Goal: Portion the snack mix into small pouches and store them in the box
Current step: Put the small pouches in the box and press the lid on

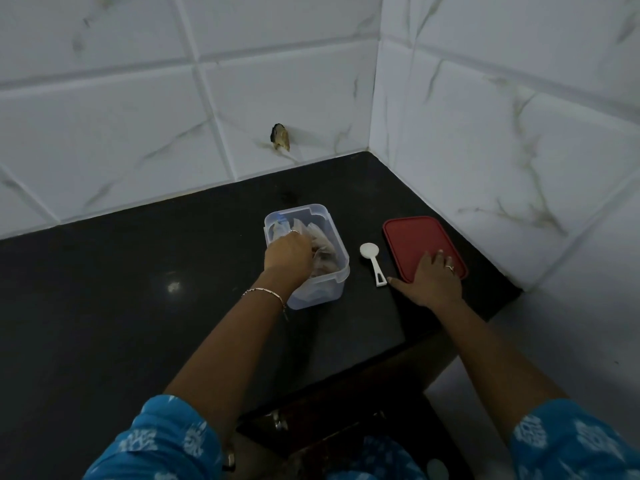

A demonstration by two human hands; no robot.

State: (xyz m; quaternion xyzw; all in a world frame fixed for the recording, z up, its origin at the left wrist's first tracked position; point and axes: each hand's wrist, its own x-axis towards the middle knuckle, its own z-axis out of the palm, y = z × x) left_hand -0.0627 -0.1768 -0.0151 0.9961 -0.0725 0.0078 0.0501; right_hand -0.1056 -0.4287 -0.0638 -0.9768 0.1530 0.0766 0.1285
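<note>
Spanning the lower frame, a black surface meets white tiled walls at a corner. A clear box stands open near its middle, with a red lid lying flat to its right. The left hand reaches down into the box, fingers buried among the filled pouches; whether they pinch one cannot be told. The right hand rests on the lid's near corner, fingers spread flat, thumb out on the surface. A white scoop lies between box and lid, touching neither.
</note>
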